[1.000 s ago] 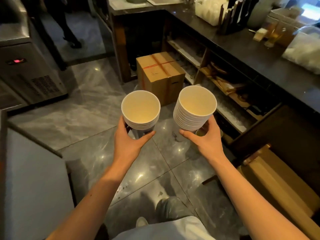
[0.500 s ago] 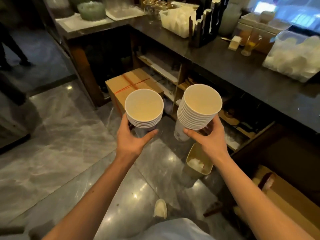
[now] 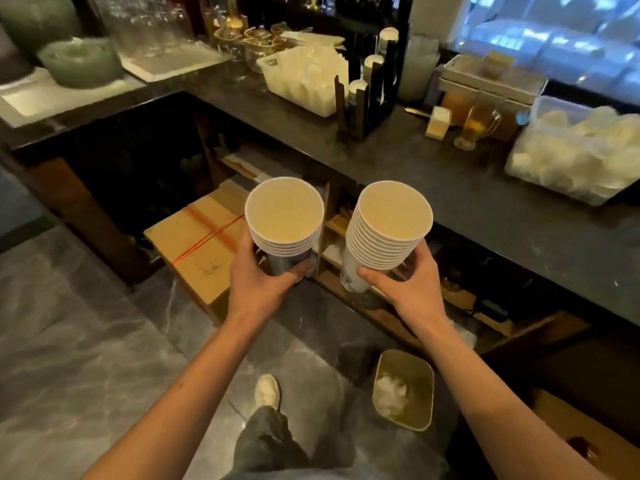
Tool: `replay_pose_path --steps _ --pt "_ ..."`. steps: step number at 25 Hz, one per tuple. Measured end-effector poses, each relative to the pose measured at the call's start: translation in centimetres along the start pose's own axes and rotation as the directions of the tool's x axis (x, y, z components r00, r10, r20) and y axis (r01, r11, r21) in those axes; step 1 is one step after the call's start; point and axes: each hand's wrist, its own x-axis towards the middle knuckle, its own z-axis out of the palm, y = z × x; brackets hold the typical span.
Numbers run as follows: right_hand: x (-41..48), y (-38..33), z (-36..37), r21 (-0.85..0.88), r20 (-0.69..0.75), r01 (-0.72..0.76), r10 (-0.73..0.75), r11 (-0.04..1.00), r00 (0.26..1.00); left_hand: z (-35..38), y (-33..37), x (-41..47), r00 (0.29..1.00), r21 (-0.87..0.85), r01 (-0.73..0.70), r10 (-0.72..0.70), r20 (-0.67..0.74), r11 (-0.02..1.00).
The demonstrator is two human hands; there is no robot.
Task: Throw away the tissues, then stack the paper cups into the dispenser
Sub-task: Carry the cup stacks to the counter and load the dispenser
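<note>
My left hand (image 3: 261, 282) grips a short stack of white paper cups (image 3: 284, 216), mouths up. My right hand (image 3: 410, 289) grips a taller stack of paper cups (image 3: 391, 223), tilted slightly left. Both stacks hang in front of the dark counter (image 3: 485, 209). On that counter stands a black cup dispenser rack (image 3: 369, 88) with several cup stacks lying in its slots. On the floor near my right arm sits a small gold bin (image 3: 405, 389) with crumpled white tissues (image 3: 391, 393) inside.
A taped cardboard box (image 3: 201, 244) sits on the floor under the counter corner. White tubs (image 3: 304, 81), a glass mug (image 3: 476, 126) and a clear bin of white items (image 3: 575, 150) crowd the counter. Open shelves run below it. My shoe (image 3: 266, 391) is on the grey tiles.
My view has swung up and toward the counter, bringing the dispenser rack and the bin into sight. Both hands keep their cup stacks, now closer to the counter.
</note>
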Motion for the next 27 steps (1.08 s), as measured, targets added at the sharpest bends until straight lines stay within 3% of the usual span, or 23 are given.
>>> replay_pose_path --steps 6,13,18,27 --pt "11.0 -1.1 5.3 -0.003 -0.128 -0.06 0.059 0.998 0.99 1.0 -2.2 15.9 0.986 -0.061 -0.042 0.051 0.16 0.997" --pt "21.8 -0.1 5.8 0.052 -0.229 -0.078 0.087 0.996 0.969 6.5 -4.5 28.0 0.95 -0.121 -0.032 0.068 0.304 0.992" --pt "31.0 2.7 4.4 0.033 -0.213 -0.066 0.071 0.997 0.975 12.0 -5.2 36.1 0.932 -0.181 -0.015 0.08 0.355 0.983" --pt "45.9 5.4 0.4 0.037 -0.133 -0.05 0.055 0.998 0.99 20.1 -4.4 47.0 0.906 -0.077 0.043 -0.006 0.424 0.996"
